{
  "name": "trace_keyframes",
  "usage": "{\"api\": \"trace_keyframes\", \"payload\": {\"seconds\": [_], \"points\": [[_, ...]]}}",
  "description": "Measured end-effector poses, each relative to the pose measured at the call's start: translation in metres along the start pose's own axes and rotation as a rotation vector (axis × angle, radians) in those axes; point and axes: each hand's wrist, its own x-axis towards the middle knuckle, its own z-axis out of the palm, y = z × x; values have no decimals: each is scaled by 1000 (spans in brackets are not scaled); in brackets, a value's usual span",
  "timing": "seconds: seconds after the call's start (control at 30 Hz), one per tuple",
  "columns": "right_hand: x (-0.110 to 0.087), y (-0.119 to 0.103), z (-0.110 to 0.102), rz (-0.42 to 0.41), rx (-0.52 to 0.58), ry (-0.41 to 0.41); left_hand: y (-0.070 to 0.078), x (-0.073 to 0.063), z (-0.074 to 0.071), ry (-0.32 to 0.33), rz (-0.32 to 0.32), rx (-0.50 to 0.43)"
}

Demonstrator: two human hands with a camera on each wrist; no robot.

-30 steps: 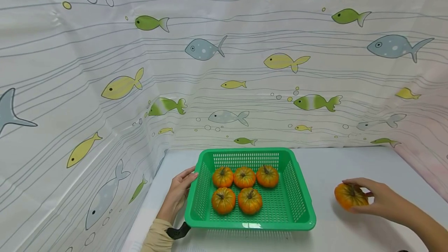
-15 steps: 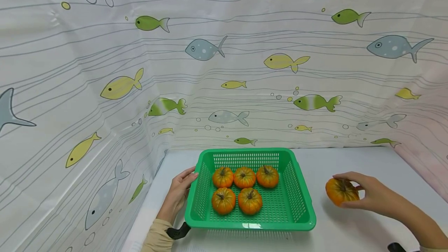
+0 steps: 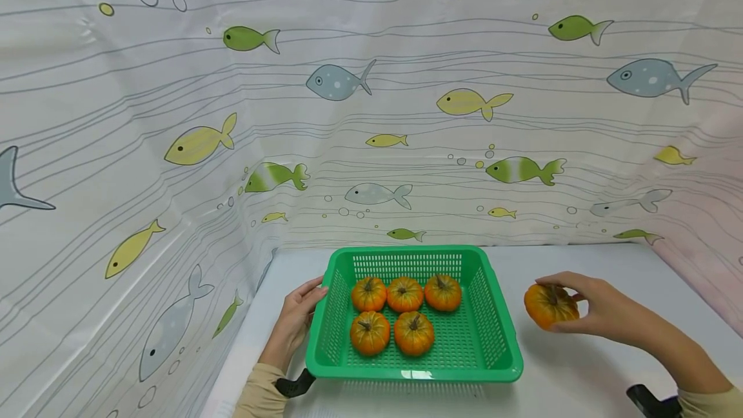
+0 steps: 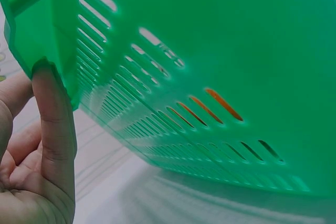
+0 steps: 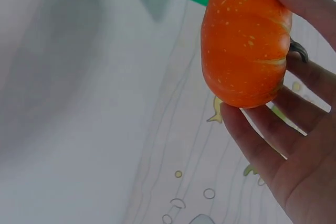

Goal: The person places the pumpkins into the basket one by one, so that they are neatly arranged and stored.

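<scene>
A green plastic basket (image 3: 464, 375) with slotted walls stands on the white table and holds several small orange pumpkins (image 3: 415, 334) in two rows. My left hand (image 3: 295, 316) grips the basket's left rim; in the left wrist view its fingers (image 4: 54, 124) hook at the lip. To the right of the basket, my right hand (image 3: 604, 308) pinches another small pumpkin (image 3: 545, 307) between thumb and fingers, above the table. The right wrist view shows this pumpkin's speckled orange side (image 5: 244, 40) and its dark curved stem, with fingertips along its edge.
The white tabletop (image 3: 580, 373) extends on both sides of the basket. A pale curtain (image 3: 429, 166) printed with fish rises behind the table and along its left side. Inside the basket, bare mesh floor (image 3: 461, 340) shows at the front right.
My right hand has carried its pumpkin leftward, nearer the basket and slightly farther back. The left hand, the basket and the pumpkins in it stay in place.
</scene>
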Motion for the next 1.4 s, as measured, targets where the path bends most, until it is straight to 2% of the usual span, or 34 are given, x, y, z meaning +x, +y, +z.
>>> {"api": "trace_keyframes", "payload": {"seconds": [0.2, 0.37, 1.4], "points": [[12, -14, -3, 2, -1, -31, 1, -1, 1, 0, -1, -5], [20, -24, -3, -30, 10, -47, 2, -2, 1, 3, -1, -6], [63, -61, 9, -102, 45, -213, 0, -1, 1, 10, 2, 5]]}}
